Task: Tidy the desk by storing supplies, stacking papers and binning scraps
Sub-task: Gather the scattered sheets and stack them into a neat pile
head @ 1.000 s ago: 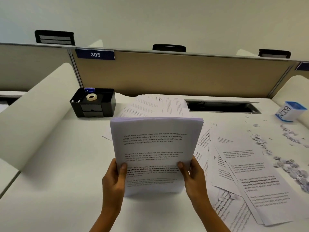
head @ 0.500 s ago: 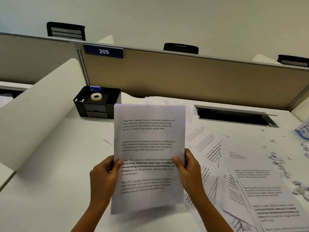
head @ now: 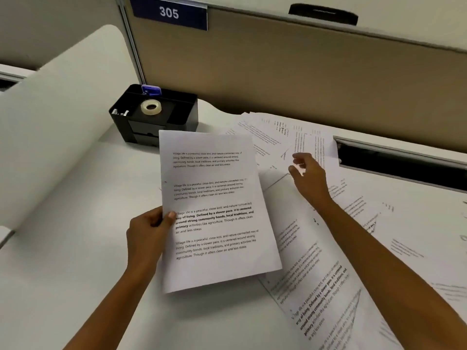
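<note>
My left hand (head: 151, 228) grips the left edge of a stack of printed sheets (head: 214, 210), thumb on top, holding it above the white desk (head: 75, 274). My right hand (head: 307, 173) hovers over the loose printed papers (head: 290, 137) spread at the back, fingers loosely curled, holding nothing that I can see. More scattered sheets (head: 328, 286) lie under and around my right forearm. A black desk organiser (head: 154, 114) stands at the back left with a roll of clear tape (head: 150, 107) and a blue clip (head: 151, 90) in it.
A tan partition (head: 303, 72) with a "305" label (head: 169, 12) closes the back. A white curved divider (head: 58, 109) bounds the left side. An open cable slot (head: 404, 162) runs along the desk's back right.
My right hand let go of the stack and reached forward to the loose papers at the back. The left hand alone holds the stack now. The view tilted down and closer.
</note>
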Action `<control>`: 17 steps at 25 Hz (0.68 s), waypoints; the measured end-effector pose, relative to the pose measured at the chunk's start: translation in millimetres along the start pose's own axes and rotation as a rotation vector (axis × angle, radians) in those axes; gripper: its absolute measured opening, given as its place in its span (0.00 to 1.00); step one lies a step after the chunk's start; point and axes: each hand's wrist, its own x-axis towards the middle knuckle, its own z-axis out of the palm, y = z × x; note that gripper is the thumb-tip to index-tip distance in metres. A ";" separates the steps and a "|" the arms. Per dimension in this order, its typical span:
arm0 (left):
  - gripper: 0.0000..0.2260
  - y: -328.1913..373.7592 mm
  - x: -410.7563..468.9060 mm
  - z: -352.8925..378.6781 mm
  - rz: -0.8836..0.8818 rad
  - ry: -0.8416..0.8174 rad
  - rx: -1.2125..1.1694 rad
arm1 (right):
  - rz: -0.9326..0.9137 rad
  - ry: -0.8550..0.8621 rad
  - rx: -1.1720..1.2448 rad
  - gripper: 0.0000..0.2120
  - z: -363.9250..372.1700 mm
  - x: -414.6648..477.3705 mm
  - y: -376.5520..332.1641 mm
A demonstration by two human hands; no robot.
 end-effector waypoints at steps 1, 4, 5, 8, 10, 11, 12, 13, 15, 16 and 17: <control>0.04 -1.6 3.0 0.8 -0.027 0.004 -0.018 | 0.003 -0.033 -0.094 0.19 8.2 19.4 4.0; 0.07 -9.8 10.6 0.0 -0.103 0.009 -0.034 | 0.143 -0.233 -0.440 0.29 40.7 56.5 6.9; 0.07 -12.1 12.0 -2.3 -0.117 0.009 -0.034 | 0.170 -0.310 -0.522 0.33 52.2 60.7 6.3; 0.06 -16.4 14.6 -11.2 -0.137 0.016 -0.016 | 0.139 -0.462 -0.624 0.37 73.6 58.9 5.3; 0.06 -16.5 14.9 -17.1 -0.131 0.016 -0.002 | 0.080 -0.530 -0.637 0.36 72.3 55.9 6.1; 0.06 -17.3 15.3 -19.9 -0.133 0.016 0.009 | 0.046 -0.571 -0.642 0.36 69.0 53.6 7.1; 0.06 -17.5 15.5 -22.7 -0.134 0.016 0.020 | 0.006 -0.609 -0.647 0.35 64.1 50.7 7.4; 0.07 -17.6 15.9 -25.7 -0.135 0.016 0.024 | -0.041 -0.645 -0.648 0.35 59.0 48.5 8.9; 0.06 -17.2 17.4 -30.1 -0.142 0.007 0.029 | -0.138 -0.702 -0.622 0.35 48.7 44.2 12.6; 0.07 -16.9 18.1 -31.0 -0.147 -0.006 0.033 | -0.171 -0.700 -0.597 0.34 43.6 40.8 13.1; 0.07 -17.2 18.7 -30.4 -0.153 -0.021 0.039 | -0.180 -0.656 -0.551 0.34 40.2 36.0 13.4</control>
